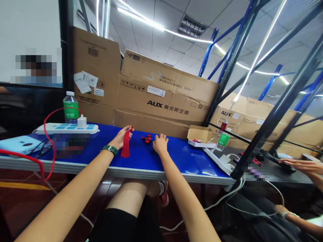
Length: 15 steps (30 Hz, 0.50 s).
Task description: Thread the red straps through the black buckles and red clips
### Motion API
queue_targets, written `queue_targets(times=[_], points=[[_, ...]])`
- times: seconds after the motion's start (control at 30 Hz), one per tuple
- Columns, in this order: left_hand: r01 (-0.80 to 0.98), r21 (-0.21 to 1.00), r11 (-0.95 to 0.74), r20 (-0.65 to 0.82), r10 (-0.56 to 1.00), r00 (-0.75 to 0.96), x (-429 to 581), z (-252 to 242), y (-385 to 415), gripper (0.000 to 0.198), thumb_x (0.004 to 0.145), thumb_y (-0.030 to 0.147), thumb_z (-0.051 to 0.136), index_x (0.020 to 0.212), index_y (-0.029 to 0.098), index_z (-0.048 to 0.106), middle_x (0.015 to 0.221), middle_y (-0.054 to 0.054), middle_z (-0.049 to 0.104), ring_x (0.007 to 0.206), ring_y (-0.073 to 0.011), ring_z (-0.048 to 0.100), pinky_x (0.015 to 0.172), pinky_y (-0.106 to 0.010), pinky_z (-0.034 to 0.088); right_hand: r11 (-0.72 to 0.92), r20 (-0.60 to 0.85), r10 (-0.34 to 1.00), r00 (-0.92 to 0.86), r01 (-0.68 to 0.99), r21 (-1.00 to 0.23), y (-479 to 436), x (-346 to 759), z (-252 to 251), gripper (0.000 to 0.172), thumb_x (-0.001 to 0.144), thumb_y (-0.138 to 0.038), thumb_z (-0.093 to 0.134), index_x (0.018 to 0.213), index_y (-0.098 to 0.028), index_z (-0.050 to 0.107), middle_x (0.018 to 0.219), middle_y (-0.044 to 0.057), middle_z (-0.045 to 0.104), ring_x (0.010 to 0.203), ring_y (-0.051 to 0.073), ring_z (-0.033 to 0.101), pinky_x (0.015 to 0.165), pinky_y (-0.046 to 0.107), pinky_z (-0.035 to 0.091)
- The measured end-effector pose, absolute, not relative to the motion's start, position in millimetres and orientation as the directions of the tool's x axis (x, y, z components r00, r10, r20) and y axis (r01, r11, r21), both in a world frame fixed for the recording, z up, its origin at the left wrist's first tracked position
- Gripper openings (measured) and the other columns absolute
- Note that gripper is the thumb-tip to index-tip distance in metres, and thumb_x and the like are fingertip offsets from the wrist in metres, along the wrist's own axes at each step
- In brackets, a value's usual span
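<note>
Left hand [121,138] is raised just above the blue tabletop [181,158], thumb and fingers closed in a pinch on the top end of a flat red strip [125,147]. The strip looks soft, like ribbon, and hangs straight down to the table. Green watch [110,150] circles that wrist. Right hand [160,144] lies palm down and empty, its fingers loosely curled, their tips on the tabletop. Between the hands, nearer the right one, sits a small heap of glossy red blocks [146,139].

Farther left lies a white power strip [67,128] with blue switches, a white plug [82,121] standing in it. A red cable [46,134] loops beside it, and a clear plastic bottle [71,107] with a green label stands behind. Pixelation hides an object [70,145] just in front of the strip. To the right sits a small open cardboard box [199,136], near a second plastic bottle [223,141]. Corrugated AUX cartons [161,90] are stacked behind the table, beside a black steel rack [254,90]. At far right, a co-worker's hand [302,166] stretches flat over a dark table [297,178].
</note>
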<state>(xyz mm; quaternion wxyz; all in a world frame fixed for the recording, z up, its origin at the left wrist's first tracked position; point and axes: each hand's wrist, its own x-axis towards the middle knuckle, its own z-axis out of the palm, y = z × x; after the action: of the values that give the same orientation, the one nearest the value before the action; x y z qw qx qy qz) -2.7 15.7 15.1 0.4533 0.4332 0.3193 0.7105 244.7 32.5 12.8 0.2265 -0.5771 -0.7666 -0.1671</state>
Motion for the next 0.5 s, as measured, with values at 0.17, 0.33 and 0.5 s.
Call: queue_targets(times=[0.17,0.33,0.5], points=[[0.597,0.7,-0.393,0.568,0.813,-0.131,6,-1,18,0.015,0.083,0.028,0.065,0.094,0.02,0.071,0.096,-0.009,0.073,0.094,-0.0248,0.068,0.087,-0.037,0.052,0.462,0.454,0.772,-0.444,0.883,0.078,26,223,11,0.043,0.1,-0.052,0.046,0.137,-0.031,0.054,0.125,0.013,0.062,0.119,0.032,0.049,0.099,0.049,0.035],[0.917,0.374,-0.137,0.57,0.814,-0.11,15,-6,12,0.026,0.084,0.034,0.061,0.106,0.027,0.075,0.121,-0.011,0.067,0.112,-0.0343,0.061,0.098,-0.05,0.041,0.471,0.419,0.777,-0.469,0.876,0.106,28,221,8,0.039,0.097,-0.041,0.053,0.132,-0.024,0.056,0.122,0.015,0.066,0.117,0.032,0.051,0.1,0.049,0.034],[0.924,0.354,-0.145,0.523,0.85,-0.067,7,-12,14,0.02,0.075,0.024,0.065,0.093,0.026,0.075,0.093,-0.009,0.073,0.094,-0.0308,0.065,0.088,-0.045,0.043,0.463,0.448,0.77,-0.454,0.881,0.097,30,223,7,0.042,0.092,-0.018,0.049,0.134,-0.015,0.052,0.12,0.019,0.067,0.114,0.032,0.055,0.099,0.05,0.033]])
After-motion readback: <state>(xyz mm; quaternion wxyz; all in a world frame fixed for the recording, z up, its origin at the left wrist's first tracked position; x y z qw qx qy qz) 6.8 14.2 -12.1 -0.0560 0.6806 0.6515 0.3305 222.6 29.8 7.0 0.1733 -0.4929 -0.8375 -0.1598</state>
